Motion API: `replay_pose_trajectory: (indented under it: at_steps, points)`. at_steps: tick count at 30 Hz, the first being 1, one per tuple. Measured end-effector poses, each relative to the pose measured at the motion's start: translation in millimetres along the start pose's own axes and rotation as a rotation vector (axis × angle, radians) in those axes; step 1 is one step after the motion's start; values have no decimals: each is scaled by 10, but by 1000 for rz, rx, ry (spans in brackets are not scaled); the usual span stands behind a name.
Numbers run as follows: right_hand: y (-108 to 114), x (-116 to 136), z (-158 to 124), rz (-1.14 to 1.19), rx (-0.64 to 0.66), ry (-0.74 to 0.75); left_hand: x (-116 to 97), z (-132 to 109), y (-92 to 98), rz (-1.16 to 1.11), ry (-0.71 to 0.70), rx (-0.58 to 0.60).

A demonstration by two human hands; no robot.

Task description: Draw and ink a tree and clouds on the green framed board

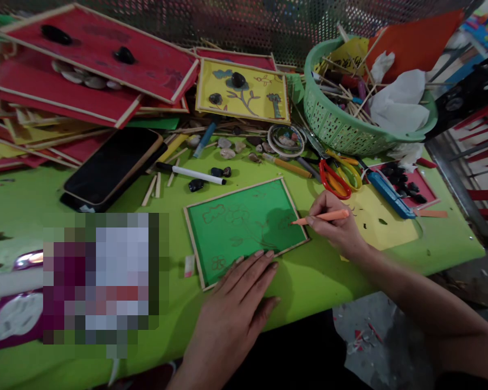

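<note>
A green card point(211, 244) edged with thin wooden sticks lies on the light-green table, with flowers and a cloud shape outlined on it in a reddish line. My left hand point(239, 300) rests flat over its lower edge, fingers stretched out. Between the fingers of my right hand point(335, 222) is an orange felt-tip pen point(329, 216), its tip at the card's right side beside a small drawn outline. A small white and pink eraser point(189, 266) lies just left of the card. Black stones point(196, 185) and a white marker point(199, 175) are above it.
Stick-framed red cards point(106, 49) are piled at the back left, near a yellow card point(244, 89) bearing stones. A phone point(114, 162) lies before them. Right are a green basket point(350, 130), red scissors point(334, 181) and a blue utility knife point(390, 192). A pixelated patch hides the left foreground.
</note>
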State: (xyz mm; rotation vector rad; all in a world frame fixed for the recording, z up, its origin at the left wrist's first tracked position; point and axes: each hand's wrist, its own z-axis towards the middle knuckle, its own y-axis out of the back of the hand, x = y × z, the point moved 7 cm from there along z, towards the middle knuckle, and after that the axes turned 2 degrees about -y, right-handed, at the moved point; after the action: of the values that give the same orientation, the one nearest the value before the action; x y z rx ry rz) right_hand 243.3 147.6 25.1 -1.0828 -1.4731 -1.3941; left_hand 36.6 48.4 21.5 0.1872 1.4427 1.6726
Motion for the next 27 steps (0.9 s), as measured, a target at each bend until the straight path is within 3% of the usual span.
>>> replay_pose_trajectory:
  at_steps: [27]
  points:
    - [8,11,-5,-48,-7,40,5,21,12,17,-6,18]
